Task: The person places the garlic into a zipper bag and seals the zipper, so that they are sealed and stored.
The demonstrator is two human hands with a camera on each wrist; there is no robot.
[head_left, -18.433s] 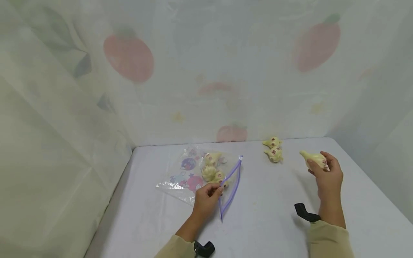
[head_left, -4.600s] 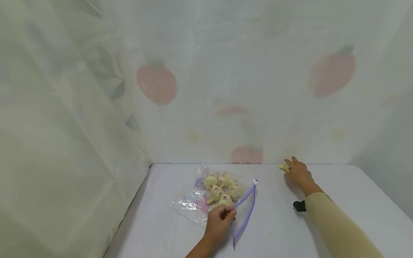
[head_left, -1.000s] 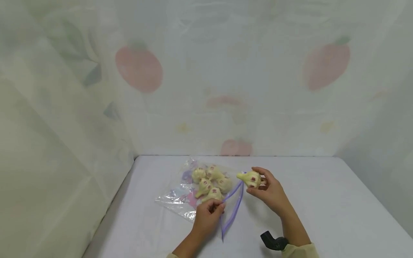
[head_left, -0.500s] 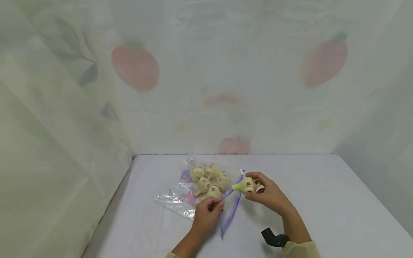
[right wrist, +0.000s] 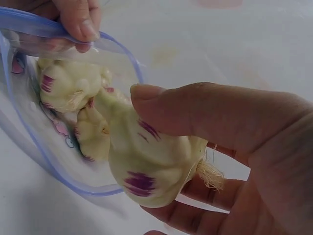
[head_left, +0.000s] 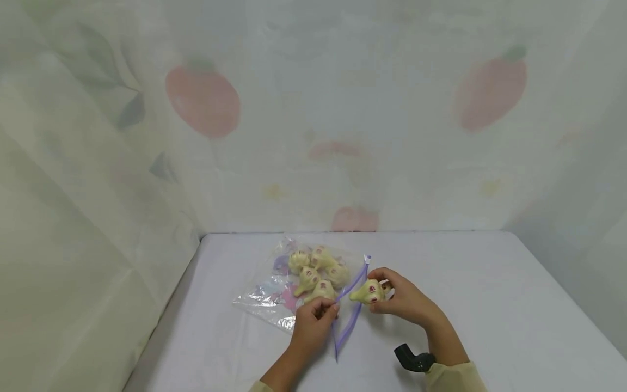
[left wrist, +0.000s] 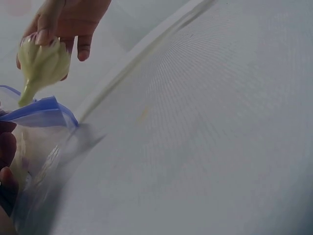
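Observation:
My right hand (head_left: pixel 404 296) grips a garlic bulb (head_left: pixel 369 292), pale yellow with purple streaks, its stem pointing left over the mouth of a clear zip bag. In the right wrist view the held garlic bulb (right wrist: pixel 146 156) shows its roots toward my palm. My left hand (head_left: pixel 313 324) pinches the purple zip edge (head_left: pixel 350 326) of the bag, and the mouth stands apart there. The zip bag (head_left: pixel 259 302), printed with pink and purple figures, lies on the table with several garlic bulbs (head_left: pixel 308 279) inside. From the left wrist view, the held bulb's stem hangs right at the purple edge (left wrist: pixel 41 112).
A white-covered table (head_left: pixel 490 326) extends to a hanging curtain (head_left: pixel 416 136) printed with red fruit at the back. Another curtain (head_left: pixel 73 245) closes off the left side. A black wrist mount (head_left: pixel 413 359) sits on my right wrist.
Since 4.6 seconds ago my right hand has picked up the last loose garlic bulb and carried it left. Over the last second it has lowered to the bag's mouth. My left hand keeps its pinch.

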